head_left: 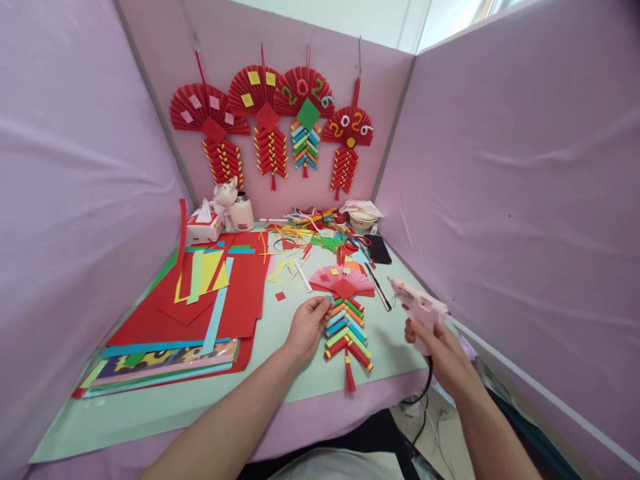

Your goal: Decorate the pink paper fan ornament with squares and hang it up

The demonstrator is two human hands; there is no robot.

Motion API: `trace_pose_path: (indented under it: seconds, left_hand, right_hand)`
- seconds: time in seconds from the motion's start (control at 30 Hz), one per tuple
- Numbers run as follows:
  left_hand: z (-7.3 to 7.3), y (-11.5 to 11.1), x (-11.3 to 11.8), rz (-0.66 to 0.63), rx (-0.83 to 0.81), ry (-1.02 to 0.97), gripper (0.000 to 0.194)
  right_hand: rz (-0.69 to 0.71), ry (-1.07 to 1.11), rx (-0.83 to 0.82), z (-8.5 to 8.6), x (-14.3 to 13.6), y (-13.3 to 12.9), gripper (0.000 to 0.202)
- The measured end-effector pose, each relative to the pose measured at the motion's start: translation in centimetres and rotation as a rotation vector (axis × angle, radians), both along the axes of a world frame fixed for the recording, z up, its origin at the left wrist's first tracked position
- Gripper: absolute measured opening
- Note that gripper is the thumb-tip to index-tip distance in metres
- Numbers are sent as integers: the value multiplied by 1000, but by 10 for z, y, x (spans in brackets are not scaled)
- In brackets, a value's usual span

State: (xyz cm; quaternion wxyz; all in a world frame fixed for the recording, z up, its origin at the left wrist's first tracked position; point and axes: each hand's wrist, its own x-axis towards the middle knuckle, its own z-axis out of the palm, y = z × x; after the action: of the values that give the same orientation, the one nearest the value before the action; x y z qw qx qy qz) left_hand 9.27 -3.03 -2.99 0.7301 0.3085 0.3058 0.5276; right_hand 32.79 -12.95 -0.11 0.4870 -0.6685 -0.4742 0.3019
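My right hand [433, 340] is wrapped round the handle of a pink hot glue gun [419, 303], its nozzle pointing up and left over the table's right side. Between the thumb and fingers of my left hand [309, 323] is a small bluish paper piece [330, 301], mostly covered by the fingertips. That hand is at the left edge of a paper firecracker ornament lying flat. The ornament has a pink and red folded fan [345, 279], rows of coloured paper rolls [347, 327] and a red tassel [350, 379] at the bottom.
Red, yellow and blue paper sheets [240, 293] cover the left. Scissors [357, 245], paper scraps, a black phone [379, 249] and a dark pen-like tool [379, 288] lie behind and right. Finished fan ornaments [306, 93] hang on the back wall. A black cable [427, 383] runs down from the glue gun.
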Motion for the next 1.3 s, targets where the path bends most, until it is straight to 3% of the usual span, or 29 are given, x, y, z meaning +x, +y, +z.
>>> trace_pose_path:
  seconds: [0.17, 0.27, 0.47, 0.93, 1.3]
  left_hand:
    - [6, -3, -2, -206, -44, -147, 33]
    - [8, -4, -4, -306, -67, -249, 33]
    - [8, -6, -9, -372, -108, -349, 34]
    - [9, -10, -12, -455, -130, -286, 40]
    - [9, -11, -12, -446, -125, -260, 38]
  right_hand:
    - [270, 144, -62, 13, -51, -10, 45]
    - [297, 150, -69, 12, -66, -15, 47]
    - [348, 18, -62, 10, -76, -20, 50]
    - [219, -67, -66, 21, -88, -29, 52]
    - [221, -110, -90, 19, -86, -30, 54]
